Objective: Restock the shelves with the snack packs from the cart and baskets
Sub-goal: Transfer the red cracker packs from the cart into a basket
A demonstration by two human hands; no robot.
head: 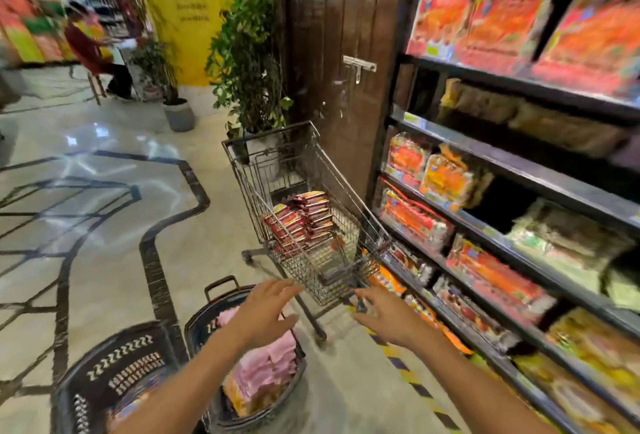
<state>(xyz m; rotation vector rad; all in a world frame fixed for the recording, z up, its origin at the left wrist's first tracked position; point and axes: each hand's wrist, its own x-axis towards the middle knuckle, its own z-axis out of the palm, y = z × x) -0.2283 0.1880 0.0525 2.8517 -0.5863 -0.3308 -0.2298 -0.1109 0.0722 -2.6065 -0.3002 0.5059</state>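
Note:
A wire shopping cart (277, 170) stands ahead of me beside the shelves, with a stack of red snack packs (304, 222) lying in it. Both my arms reach forward toward its near end. My left hand (266, 309) is open with fingers spread, just short of the cart's near rim. My right hand (388, 317) is open too, palm down, below the cart's near right corner. Neither hand holds anything. Under my left arm a black basket (207, 326) holds pink and yellow packs (266, 374). A second black basket (114, 364) sits at the lower left.
Dark shelves (519, 163) full of orange, yellow and pale packs run along the right. A brown door (332, 52) and potted plants (242, 63) stand behind the cart. Shiny patterned floor spreads to the left, where a person (93, 52) stands far off.

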